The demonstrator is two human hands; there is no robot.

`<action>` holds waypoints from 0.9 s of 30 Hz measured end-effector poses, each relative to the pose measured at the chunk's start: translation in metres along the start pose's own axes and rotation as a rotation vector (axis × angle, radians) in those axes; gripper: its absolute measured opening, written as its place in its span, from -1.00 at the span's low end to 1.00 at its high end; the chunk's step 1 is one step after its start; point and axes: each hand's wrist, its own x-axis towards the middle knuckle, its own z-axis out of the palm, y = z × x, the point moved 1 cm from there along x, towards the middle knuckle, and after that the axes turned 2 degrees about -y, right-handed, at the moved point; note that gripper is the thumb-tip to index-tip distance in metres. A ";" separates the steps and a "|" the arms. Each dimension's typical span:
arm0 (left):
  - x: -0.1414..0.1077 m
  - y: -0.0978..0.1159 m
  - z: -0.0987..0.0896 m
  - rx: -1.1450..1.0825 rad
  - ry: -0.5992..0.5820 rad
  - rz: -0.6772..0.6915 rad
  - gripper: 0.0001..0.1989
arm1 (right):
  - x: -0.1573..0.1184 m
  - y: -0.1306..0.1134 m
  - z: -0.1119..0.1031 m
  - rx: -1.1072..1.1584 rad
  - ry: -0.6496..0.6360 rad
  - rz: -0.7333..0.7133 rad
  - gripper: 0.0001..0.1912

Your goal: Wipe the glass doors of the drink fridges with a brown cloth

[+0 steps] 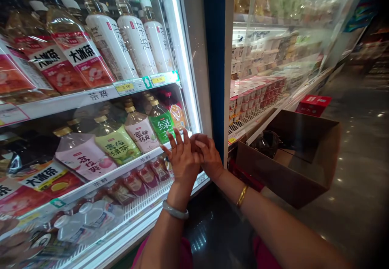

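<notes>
My left hand [182, 157] is raised in front of the drinks cooler, its fingers spread and nothing visible in them. A grey bangle is on that wrist. My right hand [209, 155] meets the side of my left hand, fingers bent and partly hidden; whether anything small is between them cannot be made out. Closest behind my left fingertips stands a green-labelled bottle [162, 123] with a gold cap. Beside it on the same shelf are a pale pink-labelled bottle [142, 133] and a light green-labelled bottle [118, 143].
White-labelled bottles [130, 38] and red-labelled tea bottles [82, 54] fill the shelf above. Clear bottles lie at the cooler's bottom. To the right, an open brown cardboard box [282, 180] stands before a chilled case of stacked yogurt cups [255, 95]. A red box [313, 105] sits behind it.
</notes>
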 end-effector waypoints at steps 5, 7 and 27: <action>-0.009 -0.009 -0.006 0.041 -0.048 0.029 -0.18 | 0.007 -0.010 -0.006 0.051 -0.018 -0.034 -0.62; -0.010 -0.013 -0.011 0.047 -0.007 0.006 -0.17 | 0.019 -0.020 -0.011 0.082 -0.004 -0.043 -0.56; -0.010 -0.031 -0.025 -0.010 0.027 -0.056 -0.12 | 0.005 -0.047 0.000 -0.028 -0.121 -0.134 -0.64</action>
